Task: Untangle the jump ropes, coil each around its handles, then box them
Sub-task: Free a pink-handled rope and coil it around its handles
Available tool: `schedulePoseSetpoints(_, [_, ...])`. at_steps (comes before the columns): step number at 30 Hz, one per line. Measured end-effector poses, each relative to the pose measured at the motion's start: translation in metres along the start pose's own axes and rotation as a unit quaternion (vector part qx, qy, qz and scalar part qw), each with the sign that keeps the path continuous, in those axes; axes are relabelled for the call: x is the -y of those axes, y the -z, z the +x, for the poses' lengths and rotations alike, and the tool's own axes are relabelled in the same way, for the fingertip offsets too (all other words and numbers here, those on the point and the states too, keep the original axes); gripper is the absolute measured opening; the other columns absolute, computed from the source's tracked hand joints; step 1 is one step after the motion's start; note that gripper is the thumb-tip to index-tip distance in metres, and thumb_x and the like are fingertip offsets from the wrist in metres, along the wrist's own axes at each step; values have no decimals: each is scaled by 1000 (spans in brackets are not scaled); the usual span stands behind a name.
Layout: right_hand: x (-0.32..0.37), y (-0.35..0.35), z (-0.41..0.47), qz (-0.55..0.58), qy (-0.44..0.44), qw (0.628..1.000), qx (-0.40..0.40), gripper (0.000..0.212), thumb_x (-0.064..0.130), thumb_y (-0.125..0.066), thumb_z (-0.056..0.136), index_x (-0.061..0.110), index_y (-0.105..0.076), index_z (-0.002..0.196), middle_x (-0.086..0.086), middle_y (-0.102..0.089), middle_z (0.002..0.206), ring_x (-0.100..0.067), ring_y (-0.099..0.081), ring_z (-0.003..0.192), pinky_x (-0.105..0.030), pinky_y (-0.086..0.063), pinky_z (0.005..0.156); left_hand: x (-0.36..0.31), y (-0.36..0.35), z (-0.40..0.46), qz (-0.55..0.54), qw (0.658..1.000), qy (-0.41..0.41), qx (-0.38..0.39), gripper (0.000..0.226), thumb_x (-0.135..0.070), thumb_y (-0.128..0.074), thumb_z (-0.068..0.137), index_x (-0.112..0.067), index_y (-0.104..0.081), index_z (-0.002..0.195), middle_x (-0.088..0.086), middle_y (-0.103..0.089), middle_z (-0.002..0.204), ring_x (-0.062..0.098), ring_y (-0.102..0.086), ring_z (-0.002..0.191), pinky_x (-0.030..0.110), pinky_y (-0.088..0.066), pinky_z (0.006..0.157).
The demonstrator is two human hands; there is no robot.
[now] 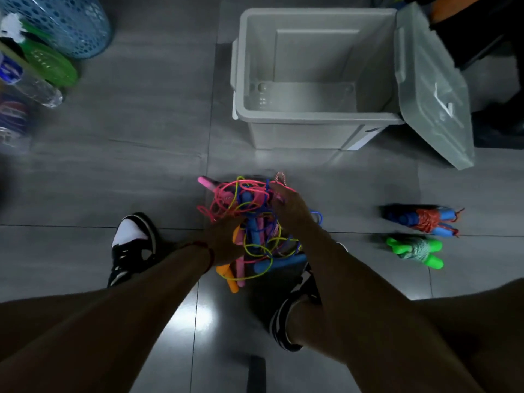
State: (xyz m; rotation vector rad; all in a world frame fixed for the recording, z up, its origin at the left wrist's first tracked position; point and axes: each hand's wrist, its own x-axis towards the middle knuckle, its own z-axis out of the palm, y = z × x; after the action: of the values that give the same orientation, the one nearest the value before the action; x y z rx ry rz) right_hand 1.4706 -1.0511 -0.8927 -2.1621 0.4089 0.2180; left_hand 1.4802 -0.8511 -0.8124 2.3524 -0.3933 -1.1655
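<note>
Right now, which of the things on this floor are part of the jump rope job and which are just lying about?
Part of the job:
- tangled pile of jump ropes, with left hand and right hand in it
- coiled blue-handled rope
- coiled green-handled rope
- open grey box and its lid

Just lying about:
- blue perforated basket
- green disc
- plastic bottle

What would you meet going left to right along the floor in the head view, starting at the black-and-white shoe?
Black-and-white shoe → left hand → tangle of jump ropes → right hand → green coiled rope.
</note>
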Motion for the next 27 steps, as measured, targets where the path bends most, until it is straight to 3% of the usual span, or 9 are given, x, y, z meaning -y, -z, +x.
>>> schedulePoseSetpoints(3, [-8, -12, 16, -41, 11, 997, 58, 49, 26, -40, 82, 20, -70, 120, -14, -69, 119, -35, -62, 111, -45, -51, 97, -23, 11, 6, 30, 999, 37, -3, 82, -40, -52, 65, -8, -52, 140, 16, -52, 143, 34, -46, 135, 37, -39, 109])
schedulePoseSetpoints(6, [25, 1, -5, -11, -33, 999, -4, 36, 18, -51, 87, 20, -75, 115, -13, -72, 114, -34, -65, 108, -37, -51, 90, -38, 25, 15, 55, 994, 94, 31, 49, -22, -63, 84, -8, -60, 132, 18, -60, 134, 33, -55, 124, 29, -43, 93])
schedulePoseSetpoints(9, [41, 14, -12, 40, -24, 990, -133, 21, 20, -58, 90, 20, -79, 95, -10, -75, 89, -31, -71, 85, -29, -50, 72, -38, 32, 9, 77, 991, 103, 23, 52, -29, -64, 82, -11, -61, 131, 19, -61, 130, 36, -56, 122, 33, -45, 95])
schedulePoseSetpoints(11, [57, 24, -15, 137, -5, 970, -200, 18, 19, -61, 85, 16, -79, 88, -5, -76, 80, -25, -73, 76, -37, -58, 73, -37, 34, 6, 59, 994, 89, -17, 59, -26, -65, 79, -10, -57, 135, 19, -59, 133, 36, -54, 126, 36, -46, 100])
schedulePoseSetpoints(15, [123, 53, -25, 262, -6, 958, -117, 28, -1, -66, 77, 15, -77, 97, 0, -75, 85, -14, -72, 79, -43, -61, 85, -52, 42, -1, -47, 994, -2, -98, 73, -23, -61, 75, -28, -43, 145, 6, -58, 137, 24, -57, 125, 37, -49, 103])
schedulePoseSetpoints(19, [184, 106, -39, 179, 115, 972, -100, 27, -2, -71, 77, 18, -77, 95, 6, -73, 77, -6, -69, 71, -32, -60, 80, -79, 70, -28, -115, 987, -24, -111, 13, -17, -61, 97, -17, -67, 108, 7, -71, 108, 17, -64, 99, 22, -50, 87])
schedulePoseSetpoints(22, [207, 159, -54, 26, 196, 973, -116, 12, 10, -75, 75, 18, -75, 84, 6, -68, 73, -7, -62, 68, -33, -56, 76, -80, 105, -50, -84, 986, -32, -138, 17, -18, -59, 99, -6, -69, 93, 19, -68, 90, 26, -61, 83, 27, -50, 69])
schedulePoseSetpoints(25, [216, 199, -67, -56, 203, 965, -154, 7, 19, -74, 81, 23, -69, 85, 1, -63, 90, -10, -57, 83, -27, -47, 83, -81, 138, -78, -111, 983, -47, -142, 24, -17, -66, 94, -11, -61, 71, 26, -70, 89, 31, -64, 80, 45, -56, 84])
schedulePoseSetpoints(27, [227, 221, -75, -51, 181, 971, -146, 6, 18, -69, 90, 21, -63, 90, 1, -66, 90, -14, -63, 87, -16, -42, 75, -89, 149, -95, -87, 987, -61, -117, 28, -15, -59, 100, -14, -55, 72, 23, -69, 88, 25, -60, 74, 34, -56, 71])
